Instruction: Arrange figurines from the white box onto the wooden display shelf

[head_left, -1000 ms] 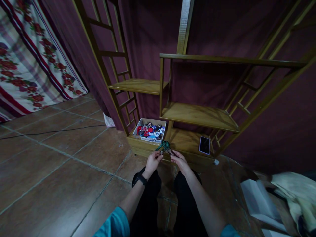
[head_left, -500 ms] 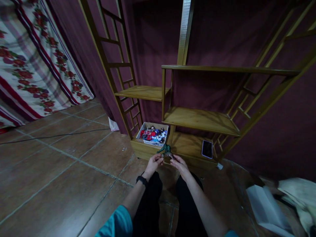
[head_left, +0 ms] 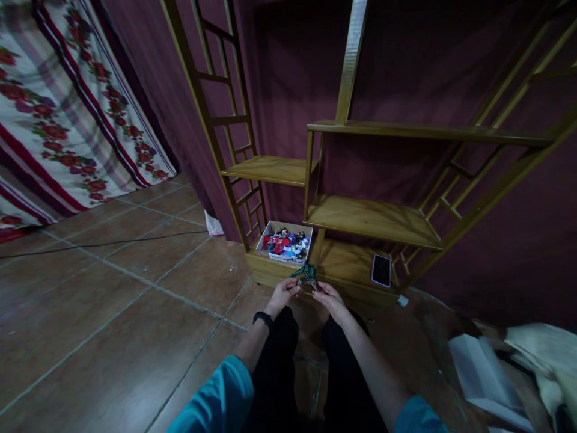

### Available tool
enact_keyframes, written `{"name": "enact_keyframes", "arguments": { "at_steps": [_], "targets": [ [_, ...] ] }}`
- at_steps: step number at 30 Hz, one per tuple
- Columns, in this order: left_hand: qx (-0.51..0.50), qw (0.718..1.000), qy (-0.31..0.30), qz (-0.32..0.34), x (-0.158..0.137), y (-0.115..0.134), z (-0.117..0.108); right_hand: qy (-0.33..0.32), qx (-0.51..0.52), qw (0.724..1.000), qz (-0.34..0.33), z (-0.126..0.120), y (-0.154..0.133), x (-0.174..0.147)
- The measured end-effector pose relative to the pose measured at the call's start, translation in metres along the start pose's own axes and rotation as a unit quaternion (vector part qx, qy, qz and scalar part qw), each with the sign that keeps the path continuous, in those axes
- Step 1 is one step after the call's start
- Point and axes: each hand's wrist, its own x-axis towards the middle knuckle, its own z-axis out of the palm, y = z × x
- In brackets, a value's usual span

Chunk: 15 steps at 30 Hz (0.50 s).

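A small green and brown toy figure [head_left: 309, 273] is held up in front of the low shelf, gripped from both sides. My left hand [head_left: 286, 291] pinches its lower left part. On the other side, the fingers of my right hand [head_left: 330, 297] close on its lower right part. Just beyond the figure stands an open box [head_left: 295, 263] packed with small red, blue, white and dark figures [head_left: 285, 243]. Fingertips hide the figure's lower ends.
The wooden shelf unit [head_left: 374, 219] stands against a dark red curtain. On its bottom board lies a tablet or phone [head_left: 381, 270]. A white box [head_left: 484, 373] and pale cloth [head_left: 541, 355] sit at right. A black cable [head_left: 112, 243] crosses the tiled floor at left.
The view has shifted slightly, so the shelf and box appear a little farther right. Both hands keep hold of the toy figure, which looks slightly more upright.
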Motion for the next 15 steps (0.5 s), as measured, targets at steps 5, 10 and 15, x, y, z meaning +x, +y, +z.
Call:
{"name": "enact_keyframes", "arguments": {
  "at_steps": [5, 10, 15],
  "targets": [
    [-0.027, 1.000, -0.005, -0.002, -0.0008, -0.0005, 0.0013, -0.013, 0.006, 1.000, 0.002, -0.0022, -0.0019, -0.0011],
    [-0.047, 0.999, -0.010, -0.017, -0.0034, 0.0005, 0.0046, 0.002, 0.019, 1.000, 0.003, -0.0035, -0.0020, -0.0008],
    [-0.058, 0.998, -0.011, -0.032, -0.0045, 0.0022, 0.0079, 0.008, 0.027, 1.000, -0.002, -0.0049, -0.0037, -0.0013]
  ]
}}
